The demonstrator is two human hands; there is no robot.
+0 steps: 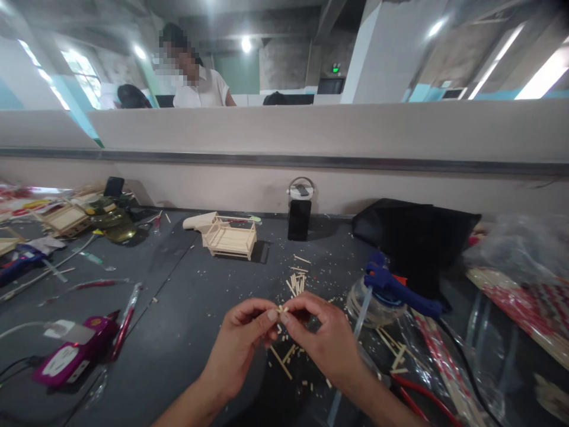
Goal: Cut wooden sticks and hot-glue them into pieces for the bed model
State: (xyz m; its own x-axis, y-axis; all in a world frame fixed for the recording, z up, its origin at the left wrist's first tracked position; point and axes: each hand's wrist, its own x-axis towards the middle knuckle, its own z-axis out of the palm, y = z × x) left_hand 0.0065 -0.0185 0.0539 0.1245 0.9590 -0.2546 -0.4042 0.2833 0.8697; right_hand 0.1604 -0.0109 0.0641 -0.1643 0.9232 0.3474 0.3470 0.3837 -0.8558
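Observation:
My left hand (240, 344) and my right hand (326, 338) meet at the centre front, with thumbs and forefingers pinched together. Between the fingertips are small pale wooden stick pieces (281, 309), held by both hands; the fingers hide most of them. Just beyond the fingers lies a small pile of short wooden sticks (297, 283). Cut bits and longer sticks (281, 362) are scattered beneath the hands. A little wooden model (233, 238), like a railed bed or bench, stands farther back on the dark table (186, 332).
Right of my hands, a blue glue gun (395, 284) rests over a clear jar (362, 305), near red-handled pliers (422, 397). A black phone (299, 220) stands against the partition (222, 181). On the left lie a purple power strip (73, 359) and cables. People are beyond the partition.

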